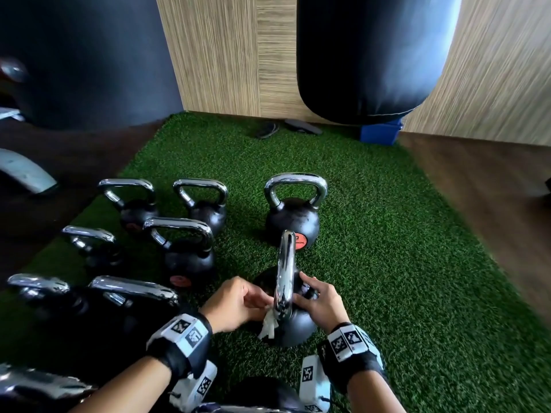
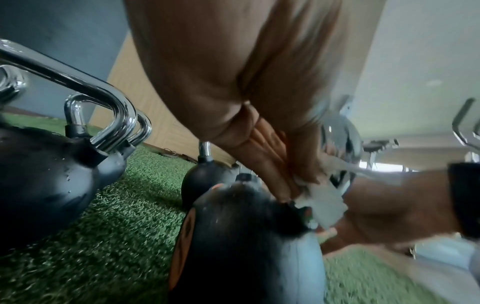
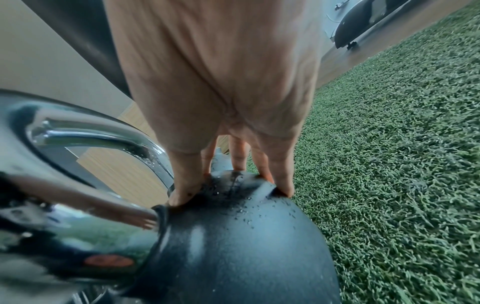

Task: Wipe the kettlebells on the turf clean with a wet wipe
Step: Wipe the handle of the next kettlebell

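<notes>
Left hand (image 1: pixel 238 302) pinches wipe (image 1: pixel 269 323), right hand (image 1: pixel 320 305) grips kettlebell (image 1: pixel 295 326).

A black punching bag (image 1: pixel 366 55) hangs near a blue box (image 1: pixel 380 134) and sandals (image 1: pixel 268 130).

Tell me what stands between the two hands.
In head view, the chrome handle of the kettlebell stands between left hand and right hand, wet wipe at its base.

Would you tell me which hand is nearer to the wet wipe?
Left. The left hand pinches the wet wipe against the handle of the kettlebell; the right hand grips the kettlebell's top on the handle's other side.
</notes>
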The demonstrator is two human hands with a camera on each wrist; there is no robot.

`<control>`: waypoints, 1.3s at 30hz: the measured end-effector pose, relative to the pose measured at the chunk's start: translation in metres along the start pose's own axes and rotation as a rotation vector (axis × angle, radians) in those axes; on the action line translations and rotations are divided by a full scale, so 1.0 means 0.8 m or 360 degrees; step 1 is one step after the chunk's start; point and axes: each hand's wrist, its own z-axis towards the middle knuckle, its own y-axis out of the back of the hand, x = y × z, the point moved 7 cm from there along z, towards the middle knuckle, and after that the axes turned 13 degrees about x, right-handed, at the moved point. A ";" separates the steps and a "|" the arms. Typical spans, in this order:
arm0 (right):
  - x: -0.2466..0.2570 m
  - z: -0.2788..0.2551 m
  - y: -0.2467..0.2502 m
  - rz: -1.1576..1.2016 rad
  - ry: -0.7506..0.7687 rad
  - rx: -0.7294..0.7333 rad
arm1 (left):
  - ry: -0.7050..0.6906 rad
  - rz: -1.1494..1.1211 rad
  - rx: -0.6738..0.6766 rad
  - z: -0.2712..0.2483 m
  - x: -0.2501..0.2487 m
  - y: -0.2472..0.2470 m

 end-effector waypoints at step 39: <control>0.060 -0.045 0.104 0.0487 0.0477 -0.0686 | 0.0093 0.0673 -0.0235 0.047 0.005 -0.054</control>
